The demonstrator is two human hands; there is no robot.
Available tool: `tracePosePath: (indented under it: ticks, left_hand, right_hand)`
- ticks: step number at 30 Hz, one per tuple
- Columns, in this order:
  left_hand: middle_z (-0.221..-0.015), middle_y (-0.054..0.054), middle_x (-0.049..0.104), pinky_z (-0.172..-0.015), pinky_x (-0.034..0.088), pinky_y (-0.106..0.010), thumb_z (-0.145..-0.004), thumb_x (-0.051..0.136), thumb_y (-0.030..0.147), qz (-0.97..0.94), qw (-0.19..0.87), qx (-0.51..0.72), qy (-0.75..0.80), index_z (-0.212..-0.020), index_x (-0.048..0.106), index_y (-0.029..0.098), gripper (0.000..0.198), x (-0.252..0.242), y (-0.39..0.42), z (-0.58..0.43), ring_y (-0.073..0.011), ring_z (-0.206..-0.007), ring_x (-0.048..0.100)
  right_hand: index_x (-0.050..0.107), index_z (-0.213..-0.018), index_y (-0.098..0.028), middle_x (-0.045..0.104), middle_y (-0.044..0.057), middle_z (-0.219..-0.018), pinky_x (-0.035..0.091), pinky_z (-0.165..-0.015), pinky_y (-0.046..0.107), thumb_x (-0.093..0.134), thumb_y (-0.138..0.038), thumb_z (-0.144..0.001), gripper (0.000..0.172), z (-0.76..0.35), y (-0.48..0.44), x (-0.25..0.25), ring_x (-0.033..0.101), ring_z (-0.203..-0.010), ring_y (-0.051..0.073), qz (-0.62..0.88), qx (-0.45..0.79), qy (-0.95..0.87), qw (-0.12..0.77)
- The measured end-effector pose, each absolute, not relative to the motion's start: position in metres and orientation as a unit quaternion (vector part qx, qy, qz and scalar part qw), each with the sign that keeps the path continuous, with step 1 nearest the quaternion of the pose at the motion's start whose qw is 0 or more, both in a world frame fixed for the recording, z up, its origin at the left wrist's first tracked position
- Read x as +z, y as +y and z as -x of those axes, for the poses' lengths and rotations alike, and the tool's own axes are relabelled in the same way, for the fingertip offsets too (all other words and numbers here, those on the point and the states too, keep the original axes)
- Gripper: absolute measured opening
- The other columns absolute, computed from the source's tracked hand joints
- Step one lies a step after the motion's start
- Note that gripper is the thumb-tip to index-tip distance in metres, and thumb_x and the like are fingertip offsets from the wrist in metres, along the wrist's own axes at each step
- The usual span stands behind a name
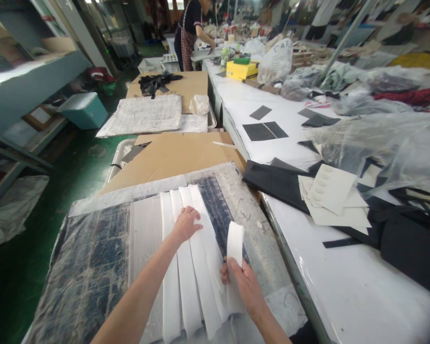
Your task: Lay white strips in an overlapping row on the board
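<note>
The white strips (189,277) lie side by side, edges partly overlapping, over a pale sheet (142,239) on the cloth-covered board (96,248), left of the long white table (301,282). They look light and soft, likely thin enough to bend under their own weight; they seem unlikely to break, but could crease or slide over each other. A long edge or a free end looks the best place to hold, with thumb and fingers on opposite faces.

The right hand (242,279), near the right edge of the row, does just that: it pinches a raised strip (235,242), thumb on the near face, fingers curled behind, the end curving upward above the grip. The left hand (187,223) rests palm down on the far part of the row, fingers loosely bent and thumb apart, pinching nothing visible. Its forearm slants in from the near left; the right forearm comes from the near right.
</note>
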State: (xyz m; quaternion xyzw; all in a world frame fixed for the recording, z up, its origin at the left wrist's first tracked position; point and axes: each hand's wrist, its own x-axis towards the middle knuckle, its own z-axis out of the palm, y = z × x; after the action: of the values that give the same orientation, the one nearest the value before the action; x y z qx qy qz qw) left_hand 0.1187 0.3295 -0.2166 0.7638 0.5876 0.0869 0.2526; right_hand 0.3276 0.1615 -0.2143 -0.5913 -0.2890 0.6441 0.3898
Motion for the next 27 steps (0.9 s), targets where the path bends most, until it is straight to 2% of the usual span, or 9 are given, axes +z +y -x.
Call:
tracePosePath:
  ticks: [10, 17, 20, 24, 25, 27]
  left_hand:
    - [-0.098, -0.009, 0.058, -0.09, 0.044, -0.042, -0.077, 0.068, 0.012, -0.769, 0.257, 0.088, 0.579, -0.077, 0.064, 0.019, 0.007, -0.219, 0.332, -0.12, -0.0265, -0.097, 0.053]
    - [-0.104, -0.007, 0.059, -0.094, 0.041, -0.043, -0.084, 0.061, 0.015, -0.799, 0.261, 0.118, 0.53, -0.084, 0.06, 0.019, 0.004, -0.196, 0.325, -0.126, -0.0248, -0.103, 0.051]
    - [-0.107, -0.006, 0.061, -0.094, 0.039, -0.042, -0.087, 0.058, 0.016, -0.817, 0.271, 0.126, 0.493, -0.085, 0.058, 0.021, 0.005, -0.175, 0.318, -0.133, -0.0247, -0.105, 0.051]
    - [-0.095, -0.003, 0.066, -0.092, 0.038, -0.041, -0.09, 0.053, 0.016, -0.831, 0.305, 0.124, 0.448, -0.085, 0.056, 0.021, 0.008, -0.146, 0.306, -0.142, -0.0215, -0.096, 0.056]
    - [-0.09, -0.001, 0.066, -0.091, 0.039, -0.039, -0.091, 0.052, 0.016, -0.832, 0.318, 0.123, 0.438, -0.084, 0.055, 0.021, 0.009, -0.139, 0.302, -0.143, -0.0195, -0.09, 0.057]
    - [-0.081, 0.002, 0.064, -0.083, 0.042, -0.033, -0.093, 0.05, 0.019, -0.83, 0.341, 0.122, 0.424, -0.084, 0.053, 0.021, 0.01, -0.127, 0.293, -0.144, -0.0156, -0.08, 0.058]
  right_hand:
    - [0.066, -0.092, -0.019, 0.067, 0.002, -0.072, 0.046, -0.068, 0.031, 0.054, -0.058, -0.09, 0.041, -0.323, 0.163, -0.209, 0.06, -0.068, 0.019, 0.598, 0.639, -0.291, 0.386]
    - [0.071, -0.102, -0.015, 0.062, -0.001, -0.065, 0.043, -0.07, 0.032, 0.069, -0.047, -0.079, 0.04, -0.322, 0.165, -0.206, 0.055, -0.066, 0.019, 0.638, 0.6, -0.304, 0.375]
    - [0.071, -0.1, -0.015, 0.066, 0.002, -0.074, 0.044, -0.069, 0.033, 0.071, -0.046, -0.075, 0.039, -0.322, 0.167, -0.21, 0.055, -0.068, 0.019, 0.645, 0.583, -0.307, 0.387]
    - [0.069, -0.102, -0.016, 0.068, 0.009, -0.108, 0.046, -0.076, 0.034, 0.075, -0.044, -0.071, 0.042, -0.321, 0.17, -0.214, 0.059, -0.089, 0.025, 0.643, 0.554, -0.314, 0.426]
    - [0.067, -0.107, -0.017, 0.067, 0.009, -0.111, 0.046, -0.077, 0.034, 0.076, -0.043, -0.071, 0.045, -0.32, 0.171, -0.215, 0.059, -0.088, 0.024, 0.643, 0.547, -0.312, 0.436]
    - [0.065, -0.113, -0.018, 0.069, 0.006, -0.1, 0.046, -0.074, 0.033, 0.076, -0.04, -0.071, 0.048, -0.319, 0.173, -0.214, 0.058, -0.079, 0.021, 0.64, 0.549, -0.307, 0.44]
